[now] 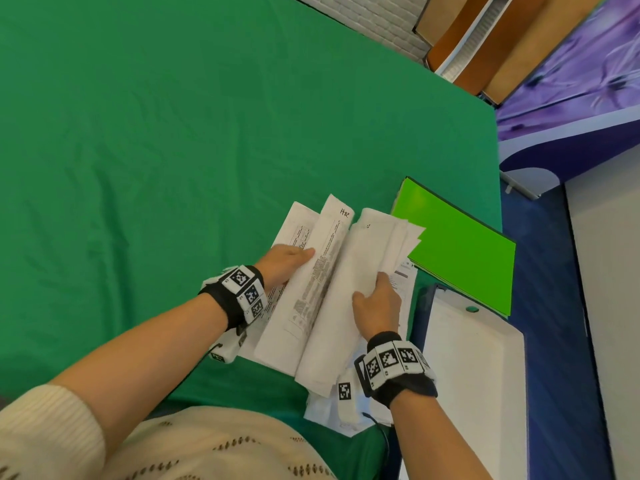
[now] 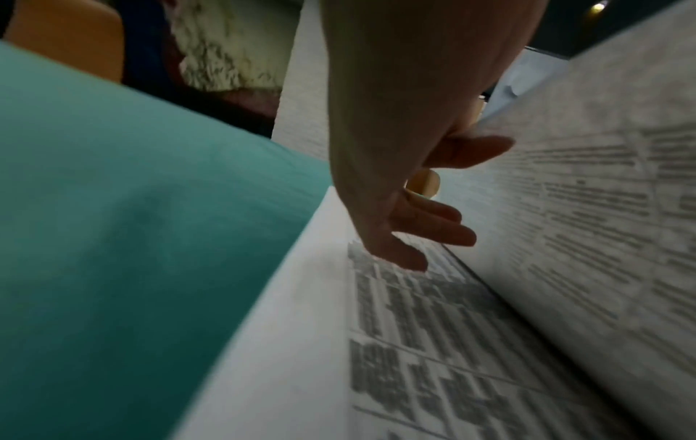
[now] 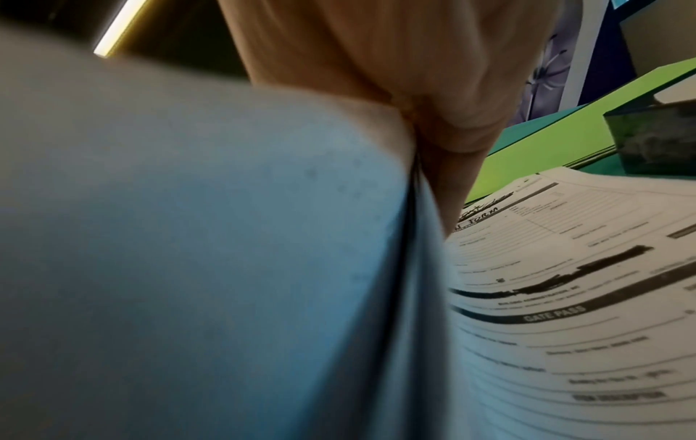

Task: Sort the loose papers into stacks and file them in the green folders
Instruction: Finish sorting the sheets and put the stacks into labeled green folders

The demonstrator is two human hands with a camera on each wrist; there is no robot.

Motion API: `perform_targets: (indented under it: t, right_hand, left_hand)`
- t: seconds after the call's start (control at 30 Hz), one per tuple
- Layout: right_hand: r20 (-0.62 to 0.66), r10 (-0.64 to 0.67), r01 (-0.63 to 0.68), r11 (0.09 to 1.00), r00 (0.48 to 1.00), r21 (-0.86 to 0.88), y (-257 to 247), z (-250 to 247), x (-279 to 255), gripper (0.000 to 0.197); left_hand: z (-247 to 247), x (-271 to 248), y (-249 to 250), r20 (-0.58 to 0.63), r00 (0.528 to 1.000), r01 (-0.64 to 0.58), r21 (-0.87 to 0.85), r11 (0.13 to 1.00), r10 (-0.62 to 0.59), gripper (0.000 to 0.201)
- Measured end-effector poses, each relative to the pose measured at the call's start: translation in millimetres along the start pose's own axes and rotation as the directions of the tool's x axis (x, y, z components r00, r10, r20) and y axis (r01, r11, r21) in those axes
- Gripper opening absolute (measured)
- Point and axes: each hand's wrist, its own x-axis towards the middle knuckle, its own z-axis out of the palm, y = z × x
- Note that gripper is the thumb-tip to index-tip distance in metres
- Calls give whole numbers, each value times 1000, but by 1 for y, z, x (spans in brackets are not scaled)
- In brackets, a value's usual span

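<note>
I hold a fanned bundle of white papers [image 1: 332,289] above the green table. My left hand [image 1: 304,254] pinches a printed sheet marked "HR" [image 1: 337,220], thumb on top; in the left wrist view the thumb [image 2: 471,151] lies on the raised sheet [image 2: 583,208] while the other fingers reach over a printed sheet [image 2: 414,342] below. My right hand [image 1: 379,282] grips the right part of the bundle, blank backs up [image 3: 226,238]. A bright green folder [image 1: 460,251] lies shut to the right, also seen in the right wrist view [image 3: 565,134]. A "GATE PASS" form [image 3: 565,297] lies under the bundle.
A green cloth [image 1: 138,168] covers the table, whose right edge runs just past the folder. A white tray [image 1: 474,358] sits at the near right corner. More loose sheets [image 1: 325,414] lie near my body. Blue floor [image 1: 554,306] and furniture are on the right.
</note>
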Motion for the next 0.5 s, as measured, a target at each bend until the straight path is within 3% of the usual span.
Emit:
perform_targets:
  t: [0.07,0.13,0.17,0.23,0.3,0.4,0.47,0.5]
  right_hand:
    - [-38,-26,28,997,999,68,1,-2,-6,71]
    - [-53,-73,77,995,996,64,2,-1,-10,83]
    - [-46,-88,90,995,995,41,4,0,-9,77]
    - [-29,-108,107,993,994,-45,6,3,-7,47]
    - [-40,-97,96,995,995,-35,4,6,-7,24]
    - [-13,-44,45,998,999,45,-8,5,-11,51]
    - [-32,-15,18,997,999,79,-11,3,-9,50]
    - [-46,-13,15,998,999,60,-10,2,-8,45]
  left_hand:
    - [-12,5,-1,-64,995,-69,125,990,77,32]
    - [-19,9,0,-94,987,-110,201,974,130,32]
    - [-19,11,1,-82,986,-126,214,969,147,30]
    - [-14,6,8,3,997,-75,165,983,76,29]
    - [-5,-2,14,145,985,86,68,994,-95,55]
    - [10,-13,20,373,908,216,-28,976,-191,87]
    - [17,-19,22,399,897,204,6,979,-190,85]
    - [20,-20,22,356,916,170,68,983,-183,80]
